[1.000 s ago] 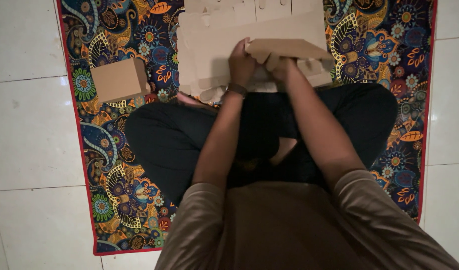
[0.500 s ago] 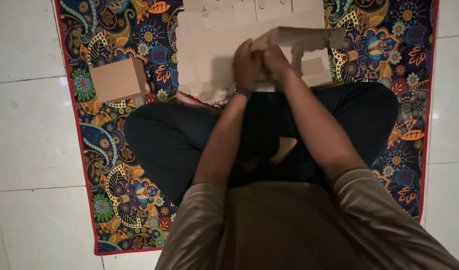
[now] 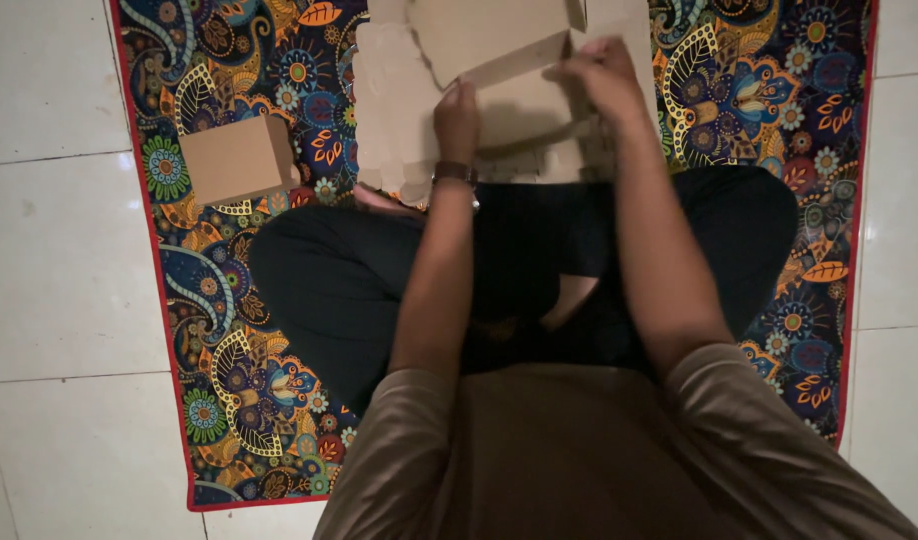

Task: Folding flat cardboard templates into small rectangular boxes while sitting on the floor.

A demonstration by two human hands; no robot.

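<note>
Together, both hands hold 1 half-folded cardboard box (image 3: pixel 499 60): left hand (image 3: pixel 457 118) below its near edge, right hand (image 3: pixel 601 78) pinching the right flap.

The rug (image 3: pixel 239 390) is dark blue with swirly flowers in orange, green and yellow, and it has a red edge. The floor (image 3: pixel 59 250) is white tiles. The boxes, like the small box (image 3: pixel 237 160), are plain light brown. The trousers (image 3: pixel 349 280) are black. The shirt (image 3: pixel 579 460) is brown.
</note>
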